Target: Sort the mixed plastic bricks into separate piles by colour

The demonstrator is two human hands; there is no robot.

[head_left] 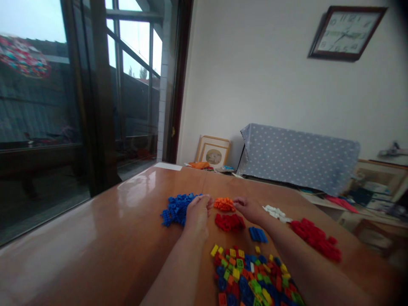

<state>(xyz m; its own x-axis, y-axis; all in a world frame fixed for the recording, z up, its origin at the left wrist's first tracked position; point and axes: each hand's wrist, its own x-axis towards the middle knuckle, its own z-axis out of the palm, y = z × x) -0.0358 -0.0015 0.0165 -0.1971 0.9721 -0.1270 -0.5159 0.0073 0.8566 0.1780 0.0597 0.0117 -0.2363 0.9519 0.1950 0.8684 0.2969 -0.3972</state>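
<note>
My left hand [199,205] is at the left of a small pile of orange toy bricks [224,204], its fingers loosely curved toward the pile with nothing visible in them. On the other side, my right hand [245,205] has bent fingertips at the pile's right edge; I see nothing held in it. A heap of blue bricks [177,208] lies against the left hand's outer side and is partly hidden by it. Just nearer than the orange pile are red bricks [229,222] and a small set of blue bricks [258,234] laid side by side.
Mixed coloured bricks [255,276] spread over the near part of the brown table [127,242]. White pieces [276,213] and a larger red pile [315,239] lie beyond my right forearm. Behind the table are a dotted cloth cover [299,157] and leaning frames [213,151].
</note>
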